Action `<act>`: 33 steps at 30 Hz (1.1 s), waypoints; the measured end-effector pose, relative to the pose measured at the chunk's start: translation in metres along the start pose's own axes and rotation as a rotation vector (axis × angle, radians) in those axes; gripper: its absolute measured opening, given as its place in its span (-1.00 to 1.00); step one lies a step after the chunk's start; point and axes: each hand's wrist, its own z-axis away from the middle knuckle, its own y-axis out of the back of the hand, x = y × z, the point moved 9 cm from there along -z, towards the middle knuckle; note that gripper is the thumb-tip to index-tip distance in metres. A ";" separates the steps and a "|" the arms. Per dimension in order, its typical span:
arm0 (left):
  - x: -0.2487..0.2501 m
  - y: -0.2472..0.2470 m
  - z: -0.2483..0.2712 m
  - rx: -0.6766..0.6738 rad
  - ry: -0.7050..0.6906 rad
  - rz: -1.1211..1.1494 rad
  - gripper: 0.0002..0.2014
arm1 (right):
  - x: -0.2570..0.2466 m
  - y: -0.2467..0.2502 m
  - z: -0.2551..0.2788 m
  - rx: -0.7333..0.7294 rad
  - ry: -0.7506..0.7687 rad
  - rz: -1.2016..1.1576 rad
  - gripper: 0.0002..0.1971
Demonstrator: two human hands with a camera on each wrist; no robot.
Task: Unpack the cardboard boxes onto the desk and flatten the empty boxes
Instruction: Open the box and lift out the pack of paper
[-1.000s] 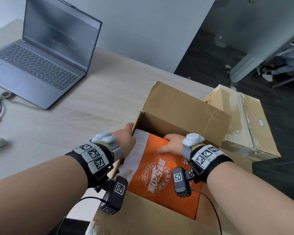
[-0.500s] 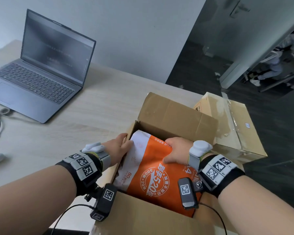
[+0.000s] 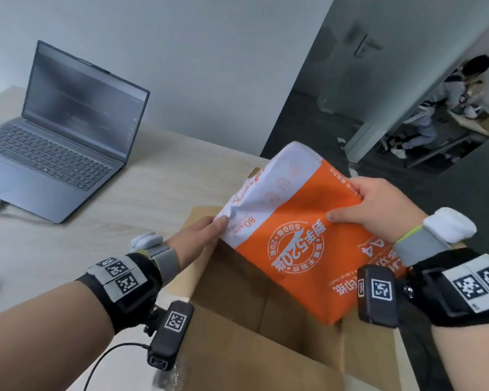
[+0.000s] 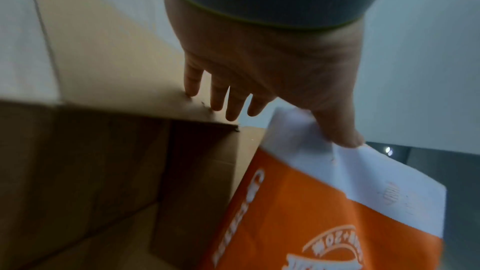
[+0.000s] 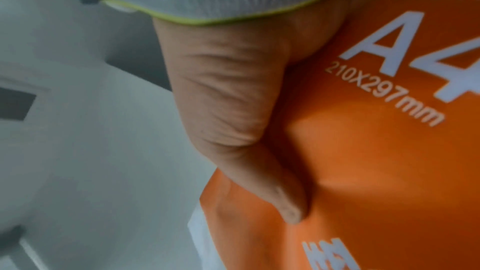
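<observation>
- Fingers [image 3: 353, 190] of the right hand [image 3: 378, 213] wrap over the far edge of the orange paper ream [image 3: 308, 244], thumb pressed flat on its printed face; the wrist view shows that thumb lying along the wrapper.
- Left hand [image 3: 201, 235] touches the ream's white end only at the thumb tip; its other fingers [image 4: 231, 104] hang nearly straight and a little apart, over the box rim, holding nothing.
- That ream hangs tilted above the open cardboard box [image 3: 251, 348], white end up and away from the person, lower orange corner just over the box mouth.
- Its long axis runs from the near right up to the far left, so the bare desk [image 3: 124, 210] lies to its left, and the left hand is nearer that spot.
- My guess: the weight sits with the right hand, and the carry leftward needs the left to get underneath.
- A laptop [image 3: 54, 142] stands open further left on the desk, well apart.
</observation>
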 end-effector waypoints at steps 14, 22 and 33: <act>0.044 0.015 -0.022 -0.037 -0.002 0.725 -0.34 | -0.031 -0.044 -0.053 -0.094 -0.214 -0.883 -0.61; 0.041 0.054 -0.048 0.145 0.003 0.779 -0.32 | 0.045 -0.092 -0.081 -0.023 -0.308 -0.324 -0.58; 0.049 0.077 -0.143 0.451 0.163 0.891 -0.84 | 0.080 -0.167 -0.052 -0.189 -0.111 0.341 -0.36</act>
